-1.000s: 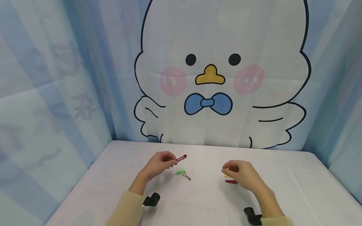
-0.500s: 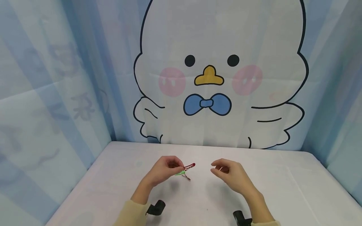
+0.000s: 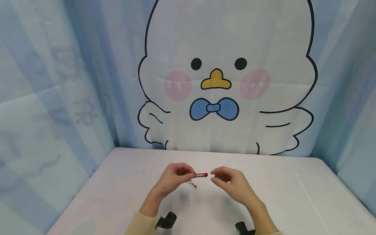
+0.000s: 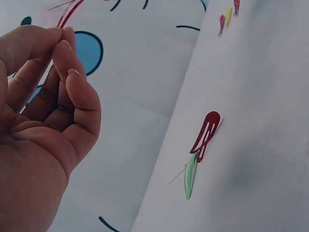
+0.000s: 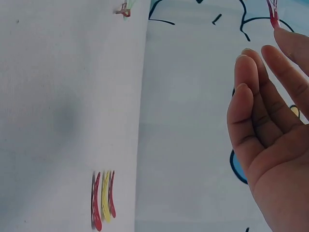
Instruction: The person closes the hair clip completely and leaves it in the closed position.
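My left hand pinches a red snap hair clip between thumb and fingertips, above the table. The clip's rounded end points toward my right hand, whose thumb and fingers are bent and parted around nothing, right by that end. In the left wrist view, another red snap clip and a green snap clip lie touching on the table below my left hand. A red clip, a yellow clip and a smaller-looking red clip lie side by side in the right wrist view; my right hand hides them from the head view.
A white cloth covers the table. Behind it hangs a curtain printed with a cartoon bird, and striped blue curtains close off the sides. Black wrist cameras sit below both hands.
My left hand has moved right and a little nearer with the red clip, which has turned level. My right hand has moved left from the yellow and red clips, bringing the hands close together.
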Available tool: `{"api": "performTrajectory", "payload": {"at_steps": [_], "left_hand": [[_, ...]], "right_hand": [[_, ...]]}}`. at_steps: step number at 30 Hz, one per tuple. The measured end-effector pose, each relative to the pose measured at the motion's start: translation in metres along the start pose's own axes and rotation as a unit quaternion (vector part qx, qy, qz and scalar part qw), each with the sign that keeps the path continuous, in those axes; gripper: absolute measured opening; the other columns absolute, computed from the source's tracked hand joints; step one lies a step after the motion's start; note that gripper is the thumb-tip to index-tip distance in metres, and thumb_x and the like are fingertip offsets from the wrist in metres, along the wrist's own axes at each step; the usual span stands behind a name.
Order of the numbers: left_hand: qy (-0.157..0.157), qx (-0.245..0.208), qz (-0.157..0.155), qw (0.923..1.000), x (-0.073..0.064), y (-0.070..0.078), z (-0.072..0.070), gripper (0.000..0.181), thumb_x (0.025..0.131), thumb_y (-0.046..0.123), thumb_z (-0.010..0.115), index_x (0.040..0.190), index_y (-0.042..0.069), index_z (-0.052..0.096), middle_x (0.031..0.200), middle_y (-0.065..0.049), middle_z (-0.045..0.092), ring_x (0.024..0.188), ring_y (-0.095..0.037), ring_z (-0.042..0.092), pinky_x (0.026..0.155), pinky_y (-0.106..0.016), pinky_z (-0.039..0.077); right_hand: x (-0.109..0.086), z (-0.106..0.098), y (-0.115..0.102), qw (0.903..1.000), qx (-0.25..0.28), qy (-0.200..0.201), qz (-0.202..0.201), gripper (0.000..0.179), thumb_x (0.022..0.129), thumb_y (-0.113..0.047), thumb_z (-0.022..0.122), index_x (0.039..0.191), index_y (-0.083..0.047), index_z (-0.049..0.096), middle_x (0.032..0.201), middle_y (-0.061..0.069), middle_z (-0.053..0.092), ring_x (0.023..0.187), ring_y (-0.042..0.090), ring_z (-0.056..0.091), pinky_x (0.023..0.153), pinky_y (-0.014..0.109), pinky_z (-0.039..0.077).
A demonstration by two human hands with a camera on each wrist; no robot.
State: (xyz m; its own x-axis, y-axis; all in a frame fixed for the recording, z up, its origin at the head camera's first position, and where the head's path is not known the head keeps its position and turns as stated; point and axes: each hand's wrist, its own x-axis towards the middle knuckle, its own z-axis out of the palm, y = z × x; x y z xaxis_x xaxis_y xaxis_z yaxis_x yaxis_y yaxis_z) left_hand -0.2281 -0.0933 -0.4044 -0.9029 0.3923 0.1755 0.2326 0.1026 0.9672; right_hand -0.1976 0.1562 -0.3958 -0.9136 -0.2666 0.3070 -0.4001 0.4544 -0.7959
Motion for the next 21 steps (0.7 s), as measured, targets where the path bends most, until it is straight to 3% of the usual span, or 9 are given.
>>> {"api": "performTrajectory", "payload": {"at_steps": [5,12,16,21], "left_hand": [[0.000,-0.015,0.017,0.9997,0.001,-0.002,0.007,0.015,0.094,0.007,0.071,0.104,-0.004,0.072,0.094,-0.007,0.070,0.084,-0.019,0.063,0.080,-0.031,0.054],[-0.001,-0.029,0.015,0.9995,-0.003,-0.005,0.019,0.014,0.095,0.005,0.070,0.105,-0.005,0.071,0.096,-0.008,0.071,0.086,-0.026,0.066,0.084,-0.049,0.055],[0.007,-0.028,0.019,0.9994,-0.005,-0.003,0.023,0.015,0.095,0.005,0.070,0.105,-0.005,0.071,0.097,-0.009,0.070,0.085,-0.030,0.065,0.080,-0.041,0.057],[0.010,-0.029,0.020,0.9993,-0.006,-0.002,0.026,0.016,0.095,0.006,0.069,0.108,-0.005,0.070,0.099,-0.009,0.070,0.083,-0.025,0.062,0.076,-0.029,0.054]], "right_hand": [[-0.002,0.006,-0.002,0.9994,0.034,0.006,-0.010,0.019,0.091,-0.019,0.077,0.108,-0.011,0.073,0.093,-0.003,0.071,0.081,0.013,0.066,0.074,0.030,0.054],[-0.006,0.012,-0.003,0.9946,0.100,0.029,-0.006,0.013,0.090,-0.013,0.077,0.100,-0.008,0.072,0.087,0.004,0.071,0.073,0.017,0.067,0.068,0.029,0.054],[-0.008,0.014,-0.002,0.9935,0.103,0.045,-0.012,0.009,0.089,-0.011,0.078,0.096,-0.007,0.072,0.083,0.000,0.070,0.070,0.015,0.065,0.066,0.027,0.052],[-0.007,0.015,-0.002,0.9927,0.102,0.059,-0.022,0.008,0.089,-0.009,0.078,0.094,-0.008,0.072,0.081,0.000,0.069,0.068,0.013,0.063,0.064,0.027,0.052]]}}
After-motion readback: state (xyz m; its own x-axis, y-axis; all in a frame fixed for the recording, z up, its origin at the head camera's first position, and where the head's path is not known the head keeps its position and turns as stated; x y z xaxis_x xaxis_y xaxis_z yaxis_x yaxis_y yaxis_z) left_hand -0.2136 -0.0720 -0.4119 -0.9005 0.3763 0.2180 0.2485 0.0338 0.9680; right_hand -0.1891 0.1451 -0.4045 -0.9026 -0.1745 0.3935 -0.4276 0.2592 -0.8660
